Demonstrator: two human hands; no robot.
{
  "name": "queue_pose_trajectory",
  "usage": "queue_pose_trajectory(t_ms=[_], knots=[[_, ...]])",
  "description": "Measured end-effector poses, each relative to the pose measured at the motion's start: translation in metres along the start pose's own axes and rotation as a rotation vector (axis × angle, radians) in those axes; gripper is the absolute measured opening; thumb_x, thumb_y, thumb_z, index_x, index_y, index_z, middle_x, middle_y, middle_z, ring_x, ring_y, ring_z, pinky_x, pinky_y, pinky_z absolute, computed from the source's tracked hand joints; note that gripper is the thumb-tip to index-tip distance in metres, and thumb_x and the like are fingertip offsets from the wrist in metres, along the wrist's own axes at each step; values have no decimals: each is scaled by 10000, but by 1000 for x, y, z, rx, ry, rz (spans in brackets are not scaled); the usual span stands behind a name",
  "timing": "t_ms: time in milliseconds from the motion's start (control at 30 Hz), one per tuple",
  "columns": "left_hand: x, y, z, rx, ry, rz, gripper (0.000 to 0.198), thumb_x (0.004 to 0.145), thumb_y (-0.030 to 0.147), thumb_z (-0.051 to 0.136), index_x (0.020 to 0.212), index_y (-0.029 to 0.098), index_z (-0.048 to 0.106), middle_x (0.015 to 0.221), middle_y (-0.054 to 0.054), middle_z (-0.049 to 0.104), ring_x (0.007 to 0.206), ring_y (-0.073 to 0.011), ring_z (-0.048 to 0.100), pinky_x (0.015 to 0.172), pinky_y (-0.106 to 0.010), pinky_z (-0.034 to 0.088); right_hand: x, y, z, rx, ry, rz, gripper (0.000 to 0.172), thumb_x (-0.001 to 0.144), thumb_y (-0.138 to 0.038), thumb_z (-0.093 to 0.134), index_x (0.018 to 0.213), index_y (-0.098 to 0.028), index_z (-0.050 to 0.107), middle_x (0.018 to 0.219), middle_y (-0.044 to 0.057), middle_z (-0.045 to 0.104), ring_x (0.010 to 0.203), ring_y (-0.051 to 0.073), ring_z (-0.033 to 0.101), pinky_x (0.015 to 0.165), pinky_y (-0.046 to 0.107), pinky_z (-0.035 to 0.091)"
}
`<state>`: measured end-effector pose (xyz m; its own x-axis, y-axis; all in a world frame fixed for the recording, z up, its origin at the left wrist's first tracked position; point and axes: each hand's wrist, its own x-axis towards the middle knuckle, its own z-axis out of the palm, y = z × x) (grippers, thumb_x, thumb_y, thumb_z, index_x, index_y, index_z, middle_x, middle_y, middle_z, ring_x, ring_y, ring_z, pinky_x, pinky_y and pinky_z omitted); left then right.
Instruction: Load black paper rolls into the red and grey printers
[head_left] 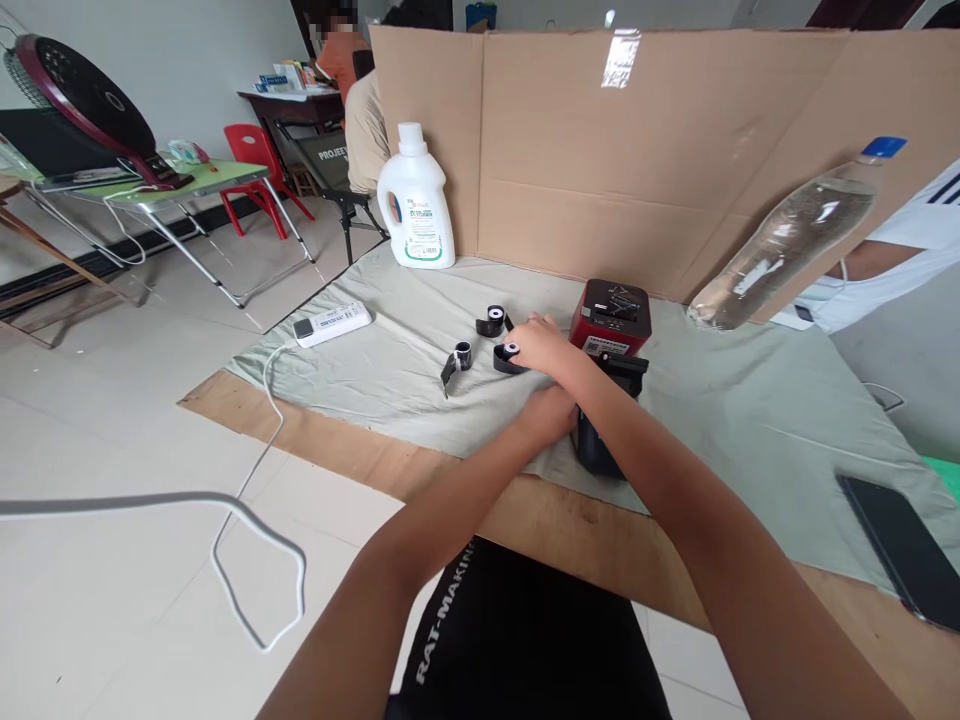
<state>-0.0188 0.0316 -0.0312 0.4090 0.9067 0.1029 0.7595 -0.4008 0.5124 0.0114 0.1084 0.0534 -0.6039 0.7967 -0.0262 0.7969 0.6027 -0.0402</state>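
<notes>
My right hand (535, 346) crosses over my left arm, its fingers curled down at a small black roll (507, 362) with a white core. Close by on the cloth lie a second black roll (490, 327) and a third black roll (454, 366), each with a loose end. My left hand (553, 414) is closed against the left side of a dark case-like object (598, 448), its fingertips hidden. My right forearm covers part of that object. Behind it stands a red and black box (613, 318) with a white label.
A white detergent bottle (417, 205) and a power strip (333, 324) are at the left. A clear bottle (795, 240) leans against the cardboard screen (577, 150). A phone (900, 545) lies near the right edge. People are beyond the screen and at the right.
</notes>
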Motion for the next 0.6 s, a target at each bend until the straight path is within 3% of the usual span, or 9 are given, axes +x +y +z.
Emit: queue_pose_trajectory(t_ms=[200,433,533,600], knots=[[-3,0,-2,12,-19,3,491,988,206,468,1477,163,484,1365,-144,677,1151,-304,696,904,-399,584,-23,5,-4,86,203,-55,303,915,-218,623,1172,-188,780,999,154,734,1195,320,509,1051,475,343],[-5,-1,-2,18,25,19,675,928,159,494,1582,165,325,1409,-154,647,1110,-286,716,933,-398,580,-98,44,-32,703,506,81,593,911,-256,552,1502,-211,558,1247,104,671,1000,220,667,906,372,544],[-5,-2,-2,-8,32,15,611,936,162,484,1541,156,402,1313,-157,697,1075,-295,726,935,-419,588,-138,63,-44,921,507,112,705,846,-338,689,1521,-260,501,1170,71,698,1015,230,692,892,385,569],[-5,-3,-3,-52,55,20,615,937,160,484,1546,173,401,1335,-149,690,1104,-283,718,966,-419,586,-163,74,-53,999,430,100,636,798,-402,767,1398,-274,599,1088,59,722,1034,255,701,891,404,578]])
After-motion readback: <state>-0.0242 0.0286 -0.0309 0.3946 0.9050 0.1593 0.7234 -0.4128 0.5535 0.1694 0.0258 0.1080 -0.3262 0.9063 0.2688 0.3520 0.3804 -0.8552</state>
